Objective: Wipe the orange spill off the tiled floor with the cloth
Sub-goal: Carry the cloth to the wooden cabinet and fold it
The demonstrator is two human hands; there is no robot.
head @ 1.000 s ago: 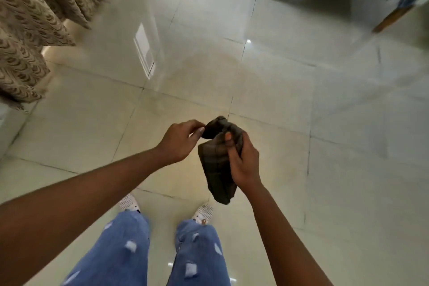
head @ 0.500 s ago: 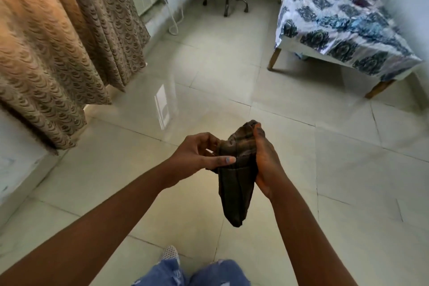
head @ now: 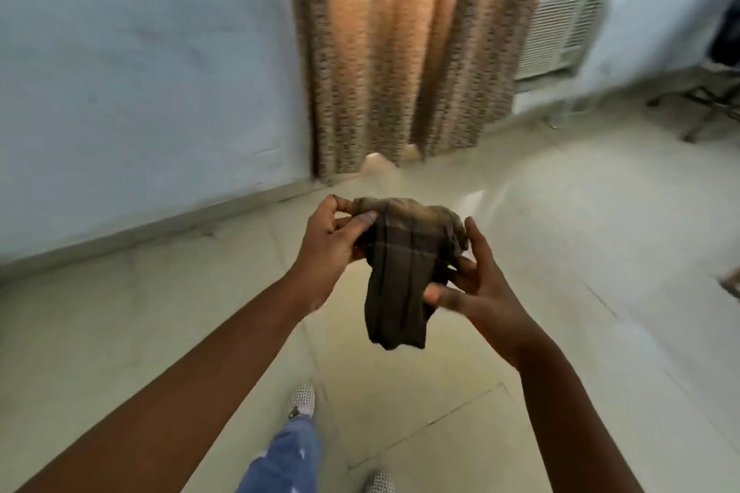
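Tiled floor (head: 540, 252): pale glossy tiles with thin grout lines, filling the lower frame; no orange spill shows on the visible part.

Wall (head: 140, 72): light blue, plain, with a low skirting along the floor.

Curtain (head: 400, 52): tan, patterned, hanging to the floor, lit from behind.

Air-conditioner unit (head: 560, 32): white, louvred, set low in the wall right of the curtain.

Chair base (head: 704, 100): dark legs, far right, blurred.

Jeans leg (head: 288, 456): blue denim, bottom centre, with white mesh shoes (head: 302, 400) on the floor below.

Cloth (head: 400, 272): dark brown, faint check lines, bunched at top, lower part hanging free; held in the air above the floor between both hands.

Left hand (head: 328, 248): thumb and fingers pinch the cloth's upper left edge.

Right hand (head: 476, 292): fingers half-extended, curled loosely round the cloth's right side, fingertips touching the fabric.
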